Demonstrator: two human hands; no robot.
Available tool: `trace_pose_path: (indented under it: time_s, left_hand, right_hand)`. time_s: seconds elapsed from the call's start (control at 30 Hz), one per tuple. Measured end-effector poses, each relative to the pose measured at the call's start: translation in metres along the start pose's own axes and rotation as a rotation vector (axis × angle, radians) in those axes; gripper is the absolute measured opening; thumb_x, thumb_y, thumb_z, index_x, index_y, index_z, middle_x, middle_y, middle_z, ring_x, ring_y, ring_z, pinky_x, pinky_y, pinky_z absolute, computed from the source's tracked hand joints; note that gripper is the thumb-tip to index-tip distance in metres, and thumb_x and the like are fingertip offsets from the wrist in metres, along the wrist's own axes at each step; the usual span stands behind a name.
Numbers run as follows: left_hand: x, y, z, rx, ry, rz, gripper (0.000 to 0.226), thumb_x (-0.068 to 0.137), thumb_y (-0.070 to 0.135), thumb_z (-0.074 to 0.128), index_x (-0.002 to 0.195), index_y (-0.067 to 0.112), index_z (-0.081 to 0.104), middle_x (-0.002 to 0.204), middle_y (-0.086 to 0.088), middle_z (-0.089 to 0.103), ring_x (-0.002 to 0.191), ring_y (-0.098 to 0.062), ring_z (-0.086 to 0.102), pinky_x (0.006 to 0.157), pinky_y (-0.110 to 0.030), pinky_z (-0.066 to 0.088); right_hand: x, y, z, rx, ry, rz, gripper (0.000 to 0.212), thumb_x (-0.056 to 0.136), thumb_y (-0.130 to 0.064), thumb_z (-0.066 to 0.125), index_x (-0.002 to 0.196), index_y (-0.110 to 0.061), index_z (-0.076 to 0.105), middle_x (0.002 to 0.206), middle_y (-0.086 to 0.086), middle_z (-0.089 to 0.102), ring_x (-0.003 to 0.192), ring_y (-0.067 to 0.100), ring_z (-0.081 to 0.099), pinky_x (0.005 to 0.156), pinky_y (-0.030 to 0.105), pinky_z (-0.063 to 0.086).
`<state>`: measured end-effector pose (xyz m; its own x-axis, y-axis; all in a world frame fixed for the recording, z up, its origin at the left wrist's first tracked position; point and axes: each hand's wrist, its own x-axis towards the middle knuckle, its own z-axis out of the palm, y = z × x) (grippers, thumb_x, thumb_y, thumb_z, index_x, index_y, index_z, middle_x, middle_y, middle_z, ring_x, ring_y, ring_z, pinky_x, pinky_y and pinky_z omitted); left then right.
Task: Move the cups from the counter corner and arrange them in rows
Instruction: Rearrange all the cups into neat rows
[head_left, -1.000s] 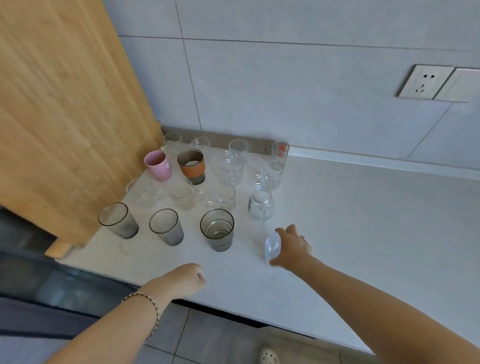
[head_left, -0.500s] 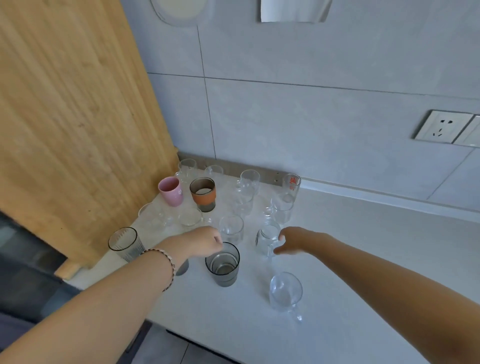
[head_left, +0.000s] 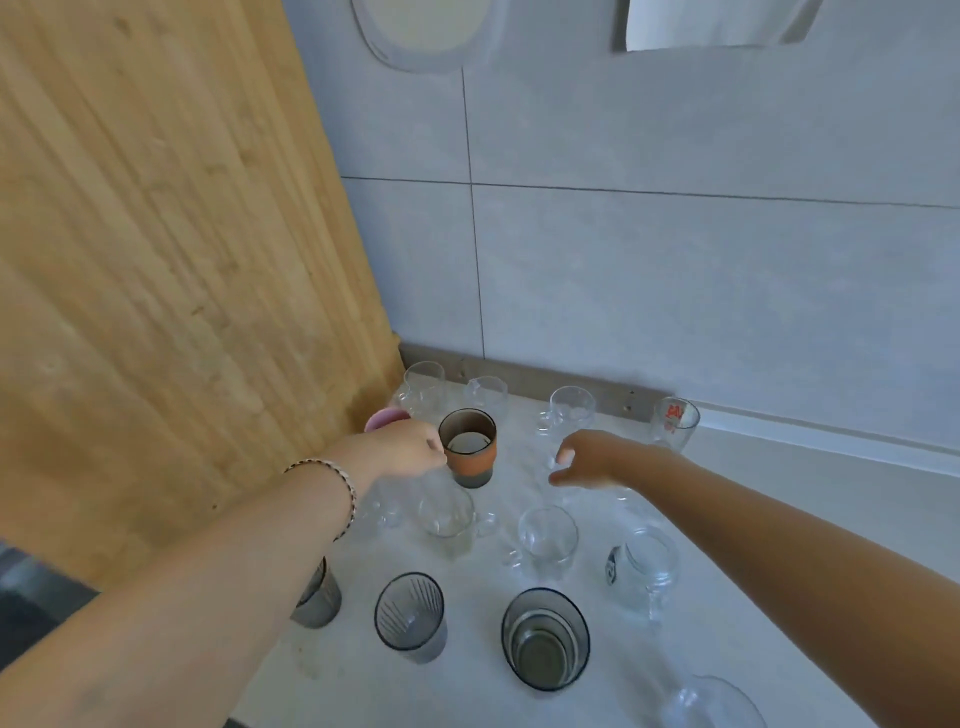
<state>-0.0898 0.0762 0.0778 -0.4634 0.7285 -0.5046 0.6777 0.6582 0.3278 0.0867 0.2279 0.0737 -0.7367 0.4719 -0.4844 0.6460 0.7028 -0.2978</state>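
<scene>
Several cups stand in the corner of a pale counter (head_left: 810, 499). My left hand (head_left: 410, 451), fingers curled, rests its knuckles against the left side of a dark cup with an orange sleeve (head_left: 468, 453). A pink cup (head_left: 385, 417) shows only its rim behind that hand. My right hand (head_left: 592, 460) hovers with its fingers spread over clear glasses in the middle of the group; it holds nothing. Three grey ribbed glasses (head_left: 410, 618) (head_left: 545, 638) (head_left: 318, 597) line the front. Clear mugs (head_left: 548, 535) (head_left: 447, 512) stand behind them.
A large wooden board (head_left: 156, 249) leans against the wall on the left. A glass with red print (head_left: 674, 422) stands at the back right. A clear mug (head_left: 711, 701) sits alone near the bottom edge. The counter's front edge runs under my left forearm.
Both hands have reached farther back into the cluster. The left one went from the front grey glasses to the orange-sleeved cup. The view has moved closer.
</scene>
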Motion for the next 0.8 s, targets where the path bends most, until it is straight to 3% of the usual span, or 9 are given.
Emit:
trace_pose_path:
  time_s: [0.17, 0.27, 0.4, 0.5, 0.53, 0.57, 0.63, 0.7, 0.8]
  left_hand:
    - [0.064, -0.045, -0.035, 0.063, -0.037, 0.108, 0.014, 0.085, 0.009, 0.039, 0.071, 0.011, 0.04, 0.065, -0.005, 0.033, 0.059, -0.015, 0.03, 0.051, -0.024, 0.022]
    - [0.104, -0.068, -0.056, 0.09, -0.061, 0.157, 0.014, 0.085, 0.01, 0.04, 0.071, 0.012, 0.039, 0.073, -0.007, 0.032, 0.069, -0.016, 0.031, 0.06, -0.027, 0.023]
    - [0.149, -0.081, -0.078, 0.132, -0.05, 0.191, 0.035, 0.076, 0.003, 0.038, 0.047, 0.018, 0.025, 0.052, -0.003, 0.022, 0.053, -0.02, 0.019, 0.052, -0.029, 0.015]
    - [0.182, -0.087, -0.087, 0.116, -0.034, 0.135, 0.034, 0.077, 0.001, 0.039, 0.045, 0.012, 0.039, 0.049, -0.012, 0.035, 0.048, -0.027, 0.033, 0.046, -0.03, 0.023]
    - [0.192, -0.087, -0.088, 0.096, -0.021, 0.111, 0.027, 0.08, 0.001, 0.04, 0.057, 0.004, 0.054, 0.059, -0.021, 0.048, 0.057, -0.036, 0.046, 0.049, -0.035, 0.032]
    - [0.202, -0.088, -0.088, 0.094, 0.002, 0.102, 0.022, 0.083, 0.004, 0.042, 0.084, -0.003, 0.063, 0.082, -0.028, 0.059, 0.076, -0.042, 0.057, 0.058, -0.039, 0.041]
    - [0.22, -0.091, -0.084, 0.067, 0.046, 0.049, 0.047, 0.087, 0.016, 0.048, 0.132, 0.001, 0.042, 0.127, -0.023, 0.049, 0.106, -0.037, 0.058, 0.074, -0.036, 0.048]
    - [0.233, -0.095, -0.075, 0.026, 0.046, 0.037, 0.072, 0.085, 0.029, 0.054, 0.145, 0.009, 0.019, 0.144, -0.016, 0.031, 0.117, -0.033, 0.052, 0.083, -0.035, 0.051]
    - [0.246, -0.102, -0.058, 0.001, 0.011, 0.081, 0.093, 0.079, 0.037, 0.062, 0.149, 0.017, 0.005, 0.151, -0.011, 0.015, 0.136, -0.03, 0.033, 0.102, -0.035, 0.042]
  right_hand:
    - [0.058, -0.034, -0.002, 0.016, 0.005, 0.114, 0.047, 0.091, -0.034, 0.055, 0.13, -0.007, 0.055, 0.137, 0.007, 0.054, 0.125, 0.024, 0.051, 0.103, 0.03, 0.04]
    - [0.089, -0.052, -0.012, 0.032, 0.022, 0.19, 0.047, 0.092, -0.034, 0.055, 0.132, -0.01, 0.052, 0.139, 0.006, 0.052, 0.127, 0.023, 0.049, 0.104, 0.03, 0.038]
    - [0.116, -0.064, -0.023, 0.027, 0.051, 0.267, 0.044, 0.093, -0.031, 0.053, 0.132, -0.011, 0.051, 0.138, 0.005, 0.053, 0.128, 0.022, 0.048, 0.103, 0.029, 0.038]
    - [0.144, -0.07, -0.025, 0.024, 0.054, 0.308, 0.043, 0.094, -0.029, 0.051, 0.133, -0.011, 0.05, 0.138, 0.006, 0.053, 0.127, 0.024, 0.049, 0.103, 0.03, 0.039]
    - [0.155, -0.072, -0.024, 0.024, 0.061, 0.317, 0.043, 0.094, -0.029, 0.05, 0.132, -0.01, 0.051, 0.137, 0.007, 0.053, 0.127, 0.025, 0.05, 0.103, 0.031, 0.04]
    - [0.166, -0.073, -0.023, 0.025, 0.071, 0.323, 0.043, 0.094, -0.03, 0.049, 0.131, -0.009, 0.052, 0.136, 0.009, 0.054, 0.126, 0.026, 0.05, 0.103, 0.033, 0.04]
    - [0.188, -0.076, -0.019, 0.045, 0.094, 0.339, 0.048, 0.093, -0.034, 0.05, 0.133, -0.008, 0.048, 0.137, 0.012, 0.051, 0.126, 0.028, 0.048, 0.103, 0.035, 0.04]
    - [0.207, -0.08, -0.013, 0.082, 0.111, 0.382, 0.061, 0.09, -0.041, 0.054, 0.138, -0.008, 0.039, 0.139, 0.014, 0.043, 0.127, 0.031, 0.046, 0.102, 0.038, 0.04]
    - [0.228, -0.082, 0.002, 0.096, 0.12, 0.455, 0.079, 0.079, -0.052, 0.064, 0.138, -0.011, 0.031, 0.135, 0.013, 0.041, 0.125, 0.032, 0.046, 0.099, 0.042, 0.045]
